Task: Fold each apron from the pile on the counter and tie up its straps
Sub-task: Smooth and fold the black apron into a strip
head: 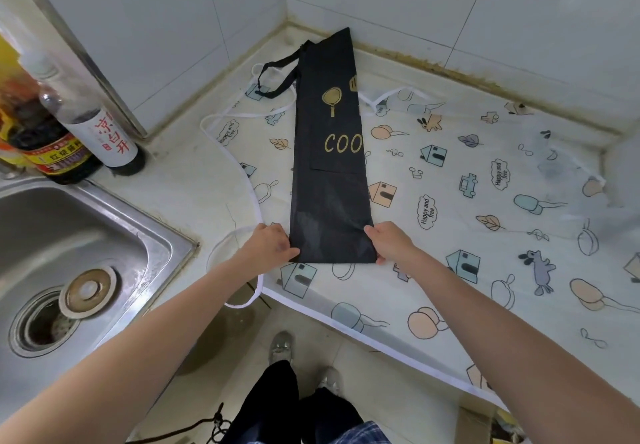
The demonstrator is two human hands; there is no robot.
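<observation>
Both hands down at the near hem of the black apron [329,173], w/ left hand [268,244] on the left corner and right hand [389,241] on the right corner. Each grip looks curled onto the cloth edge, fingers pinching the corners. The apron's already a long narrow strip, lying flat on the desk [194,166] and running away toward the wall corner (gold "COO" lettering face up). Thin, limp fabric, light, prob. a bit slick, so it'll sag and slide unless lifted by both corners together; near hem is the sensible hold for folding it up lengthwise. Underneath sits a printed translucent apron [485,201], its white straps [221,142] looping left and could snag. Farther off, black neck strap [277,76] trails loose. Left: sink [69,235], sauce bottles [52,138], near but not blocking.
</observation>
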